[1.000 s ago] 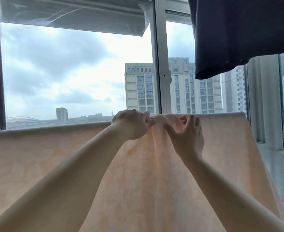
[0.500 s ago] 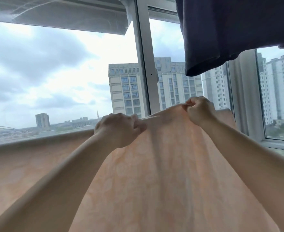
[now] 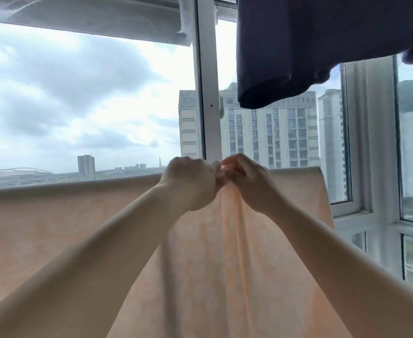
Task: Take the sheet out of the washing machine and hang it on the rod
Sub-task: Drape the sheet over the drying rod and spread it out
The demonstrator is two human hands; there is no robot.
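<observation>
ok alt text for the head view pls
Both hands, left hand and right hand, meet and pinch the top edge of a peach sheet draped before a window. A dark cloth hangs at upper right, with cloudy sky and tower blocks outside.

right hand (image 3: 248, 182) | moved back beside left hand (image 3: 192, 182) | both apparently pinching sheet (image 3: 225, 252) top

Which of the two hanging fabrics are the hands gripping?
The peach sheet, draped low across the view; left hand and right hand pinch its top edge. The dark cloth hangs untouched above.
</observation>
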